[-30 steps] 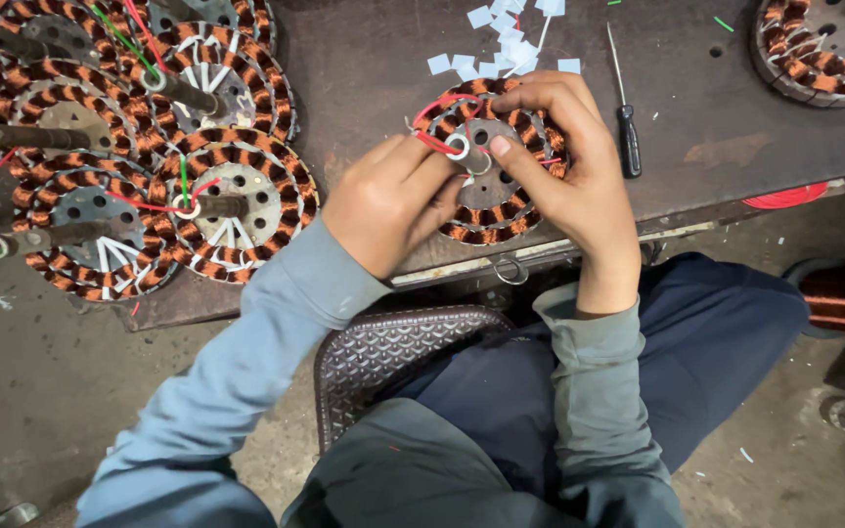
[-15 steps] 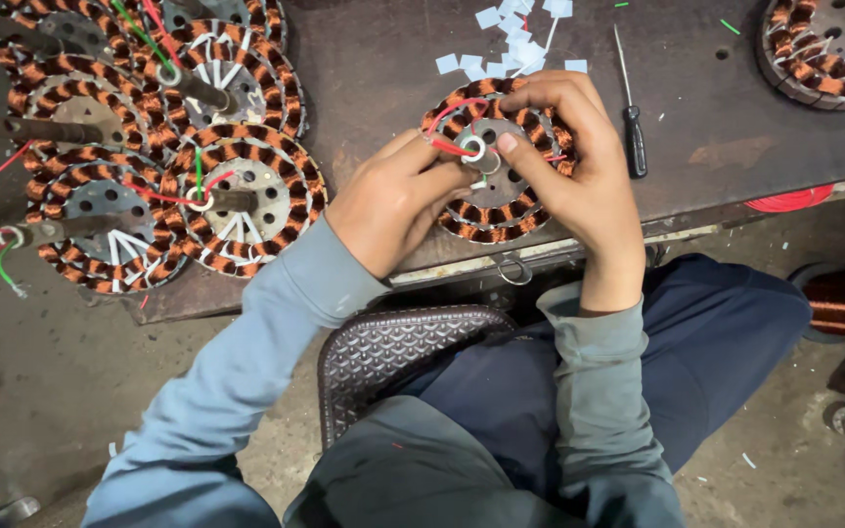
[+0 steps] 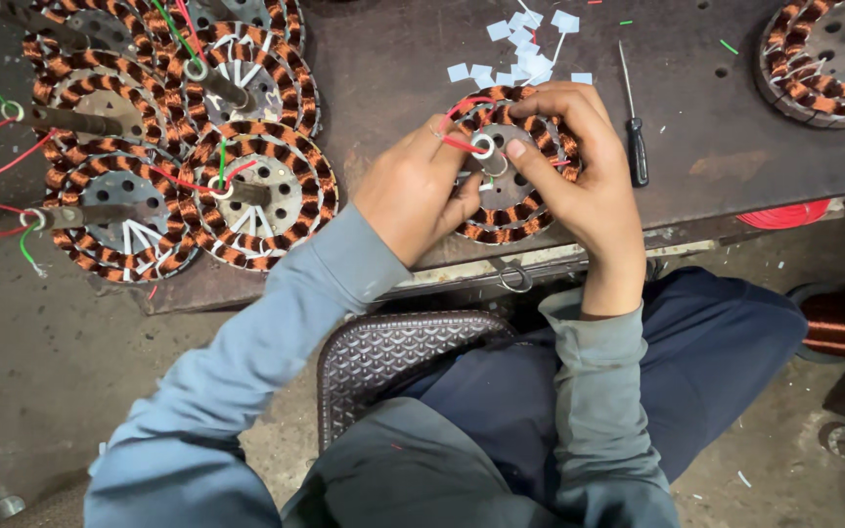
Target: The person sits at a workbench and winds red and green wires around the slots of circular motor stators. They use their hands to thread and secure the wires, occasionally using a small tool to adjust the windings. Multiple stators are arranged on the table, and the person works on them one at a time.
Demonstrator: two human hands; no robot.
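A round motor stator wound with copper coils (image 3: pixel 525 210) lies on the dark workbench (image 3: pixel 716 147) in front of me. My left hand (image 3: pixel 418 191) rests on its left side, fingers pinching a red wire (image 3: pixel 462 145) near the centre. My right hand (image 3: pixel 579 181) curls over its right side, thumb and fingers at the small white ring (image 3: pixel 483 147) in the middle. Both hands cover much of the stator.
Several finished stators with red and green wires (image 3: pixel 178 166) are stacked at the left. Small white paper slips (image 3: pixel 525 49) and a black-handled screwdriver (image 3: pixel 635 147) lie behind the stator. Another stator (image 3: pixel 823 59) sits at the top right. A red wire spool (image 3: pixel 784 213) hangs at the bench edge.
The hands have shifted only slightly on the stator; the fingers keep working the red wire and ring at its centre. The view has moved a little.
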